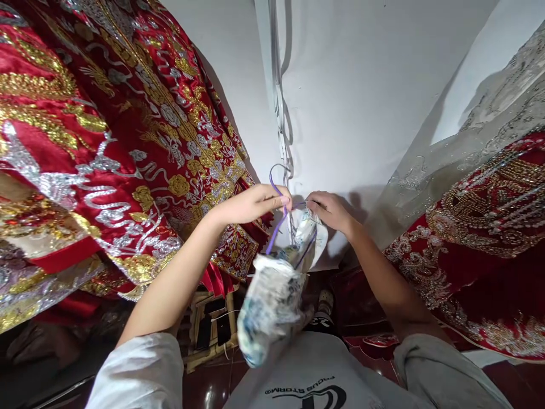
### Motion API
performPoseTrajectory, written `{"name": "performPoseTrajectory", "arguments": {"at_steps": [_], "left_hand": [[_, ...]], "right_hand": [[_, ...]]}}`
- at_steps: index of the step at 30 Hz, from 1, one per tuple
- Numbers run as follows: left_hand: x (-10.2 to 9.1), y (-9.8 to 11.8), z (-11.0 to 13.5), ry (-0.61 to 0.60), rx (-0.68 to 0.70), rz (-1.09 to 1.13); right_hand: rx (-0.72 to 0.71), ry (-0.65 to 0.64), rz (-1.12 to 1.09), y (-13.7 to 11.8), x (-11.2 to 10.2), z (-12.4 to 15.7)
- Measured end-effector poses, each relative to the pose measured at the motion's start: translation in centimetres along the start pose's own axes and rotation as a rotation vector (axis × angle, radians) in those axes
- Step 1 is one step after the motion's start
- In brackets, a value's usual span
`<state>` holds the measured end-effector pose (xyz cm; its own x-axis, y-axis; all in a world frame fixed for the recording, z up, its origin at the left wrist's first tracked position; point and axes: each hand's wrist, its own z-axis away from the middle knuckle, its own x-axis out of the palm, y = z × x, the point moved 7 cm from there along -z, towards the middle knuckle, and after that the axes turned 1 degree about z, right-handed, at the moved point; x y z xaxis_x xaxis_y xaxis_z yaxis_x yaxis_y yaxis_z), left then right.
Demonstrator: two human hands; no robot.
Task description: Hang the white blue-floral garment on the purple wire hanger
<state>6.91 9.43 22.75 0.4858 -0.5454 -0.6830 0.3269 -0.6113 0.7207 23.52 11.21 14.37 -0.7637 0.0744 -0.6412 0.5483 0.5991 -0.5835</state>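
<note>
A thin purple clothes hanger point(276, 236) with a curved hook is pinched near its neck in my left hand point(269, 203), whose fingers are closed. My right hand point(330, 209) is closed on the upper edge of a white cloth garment point(272, 295) with blue blotches. Between the two hands runs a thin purple arm of the hanger. The garment hangs below them in front of my body, its lower part blurred by motion. Part of the hanger lies against or inside the cloth; how far it goes in is hidden.
Red gowns point(170, 113) with gold and silver embroidery hang at the left, and a beaded red gown point(481, 227) hangs at the right beside sheer pale fabric point(426, 165). Cables run down the white wall point(349, 96) ahead. A wooden stool point(208, 324) stands low at the left.
</note>
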Motion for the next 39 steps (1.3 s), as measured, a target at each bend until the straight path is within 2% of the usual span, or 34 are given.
{"name": "performPoseTrajectory", "arguments": {"at_steps": [3, 6, 8, 10, 13, 17, 19, 20, 21, 23, 26, 29, 33, 36, 39], "left_hand": [[-3.3, -3.0, -0.7, 0.227, -0.075, 0.072], [-6.7, -6.2, -1.6, 0.459, -0.147, 0.155], [-8.6, -7.1, -2.4, 0.586, -0.157, 0.164], [-9.6, -7.0, -3.3, 0.676, -0.138, 0.12], [-9.1, -5.8, -4.9, 0.712, -0.083, -0.019], [-6.2, -5.3, -6.3, 0.689, -0.005, -0.156], [-5.4, -5.8, -6.2, 0.731, 0.007, -0.196], [-5.2, -6.1, -6.2, 0.752, 0.0, -0.219], [-5.2, -6.5, -6.1, 0.763, -0.012, -0.243], [-5.4, -7.1, -6.0, 0.778, -0.034, -0.278], [-5.8, -7.4, -6.2, 0.775, -0.039, -0.299], [-5.7, -7.6, -6.3, 0.8, -0.051, -0.335], [-5.5, -8.1, -6.4, 0.883, -0.036, -0.345], [-5.8, -8.5, -6.7, 0.906, -0.001, -0.323], [-5.6, -8.0, -5.6, 0.929, 0.079, -0.325]], "right_hand": [[0.103, 0.137, 0.094, 0.8, -2.2, -0.6], [0.119, 0.274, 0.184, 0.1, -4.6, -2.5], [0.118, 0.345, 0.223, -0.4, -5.8, -4.2], [0.147, 0.403, 0.241, -0.3, -6.6, -5.2], [0.197, 0.49, 0.236, 0.8, -7.1, -4.2], [0.235, 0.657, 0.25, 2.8, -5.9, 1.4], [0.228, 0.942, 0.249, 2.7, -4.5, 5.7], [0.233, 1.064, 0.226, 2.5, -3.1, 7.8], [0.248, 1.093, 0.191, 2.3, -1.1, 9.2], [0.33, 1.0, 0.113, 2.1, 3.8, 10.5], [0.523, 0.818, -0.011, 2.5, 10.4, 10.7], [0.733, 0.59, -0.083, 4.5, 14.5, 9.6], [0.867, 0.402, 0.014, 7.1, 15.8, 6.7], [0.925, 0.361, 0.092, 8.6, 16.2, 4.5], [0.958, 0.357, 0.121, 9.7, 16.8, 4.1]]}}
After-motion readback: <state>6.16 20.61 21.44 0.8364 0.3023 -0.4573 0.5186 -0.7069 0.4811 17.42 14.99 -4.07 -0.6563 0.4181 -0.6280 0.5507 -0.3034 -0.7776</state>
